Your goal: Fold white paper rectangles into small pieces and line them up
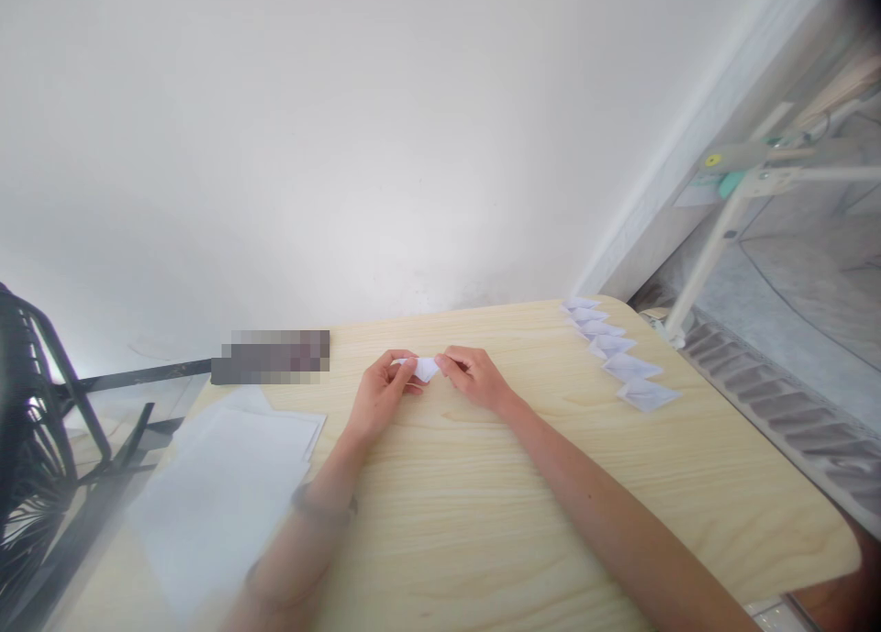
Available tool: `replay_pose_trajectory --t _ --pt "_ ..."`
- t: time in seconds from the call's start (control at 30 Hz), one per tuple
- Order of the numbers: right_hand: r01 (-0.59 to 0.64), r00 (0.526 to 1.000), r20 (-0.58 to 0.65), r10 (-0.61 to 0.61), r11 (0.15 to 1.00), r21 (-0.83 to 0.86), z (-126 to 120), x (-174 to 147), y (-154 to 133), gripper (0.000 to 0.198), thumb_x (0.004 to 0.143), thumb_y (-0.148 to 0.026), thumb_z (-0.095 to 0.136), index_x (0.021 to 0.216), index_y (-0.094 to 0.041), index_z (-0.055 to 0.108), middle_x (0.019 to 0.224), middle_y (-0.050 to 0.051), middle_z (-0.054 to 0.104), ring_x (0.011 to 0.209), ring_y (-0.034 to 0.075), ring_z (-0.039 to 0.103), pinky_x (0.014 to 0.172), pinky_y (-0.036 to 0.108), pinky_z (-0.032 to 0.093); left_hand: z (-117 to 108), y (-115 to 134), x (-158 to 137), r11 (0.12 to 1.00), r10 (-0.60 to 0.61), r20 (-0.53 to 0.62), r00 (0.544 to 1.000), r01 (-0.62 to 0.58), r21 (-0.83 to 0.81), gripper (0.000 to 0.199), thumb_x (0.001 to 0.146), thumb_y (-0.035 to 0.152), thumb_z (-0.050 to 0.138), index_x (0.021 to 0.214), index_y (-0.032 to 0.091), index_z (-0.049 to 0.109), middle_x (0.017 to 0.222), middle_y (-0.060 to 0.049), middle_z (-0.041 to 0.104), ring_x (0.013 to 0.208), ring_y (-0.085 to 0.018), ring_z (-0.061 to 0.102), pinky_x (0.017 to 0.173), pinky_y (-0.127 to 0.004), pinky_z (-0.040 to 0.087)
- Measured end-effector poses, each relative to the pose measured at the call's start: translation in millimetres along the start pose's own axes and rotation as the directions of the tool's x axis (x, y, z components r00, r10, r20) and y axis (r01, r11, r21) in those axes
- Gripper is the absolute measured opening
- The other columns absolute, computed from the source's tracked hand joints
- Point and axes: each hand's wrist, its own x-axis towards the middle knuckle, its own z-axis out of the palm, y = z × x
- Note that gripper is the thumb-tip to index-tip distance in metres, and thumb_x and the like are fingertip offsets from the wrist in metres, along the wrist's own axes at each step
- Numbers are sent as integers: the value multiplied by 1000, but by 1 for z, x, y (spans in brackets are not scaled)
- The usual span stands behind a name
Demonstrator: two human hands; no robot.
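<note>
A small piece of folded white paper (426,369) is held between my two hands over the middle of the table. My left hand (385,386) pinches its left side, thumb on top and fingers behind. At its right corner, my right hand (473,375) grips with thumb and fingertips closed together. The fingers hide part of the paper, so its full shape is not visible. Several folded white paper pieces (631,369) with pointed ends stand in a row along the table's right side, apart from my hands.
Loose white sheets (227,476) lie stacked at the left of the wooden table (440,531). A blurred-out dark object (272,359) sits at the back left edge. Behind is a white wall (385,155). A black chair (41,403) stands left, a white metal frame (708,256) right.
</note>
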Motion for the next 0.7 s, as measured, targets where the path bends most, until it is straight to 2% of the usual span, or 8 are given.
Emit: replay_pose_trajectory --t 0.27,0.47,0.7 --pt "-42 999 -32 43 999 30 2 0 -2 34 84 -33 37 54 -17 36 51 -4 34 49 7 32 48 21 24 1 0 0 1000 17 10 1000 -17 -6 29 77 39 51 92 15 49 74 -3 62 70 -15 60 63 -28 50" --pt "-117 990 -67 121 991 72 3 0 -3 28 85 -37 34 68 -17 46 53 -4 40 50 8 36 50 20 28 2 1 -1 999 29 -9 1000 -29 36 31 76 39 52 97 16 48 77 -4 63 72 -17 62 63 -29 49" --pt "-73 995 -69 76 996 44 1 0 -3 30 84 -34 37 60 -17 44 52 -4 39 50 8 35 49 21 26 1 -1 -1 998 33 11 999 -33 46 26 75 37 54 86 15 49 76 -5 62 74 -17 61 64 -29 49"
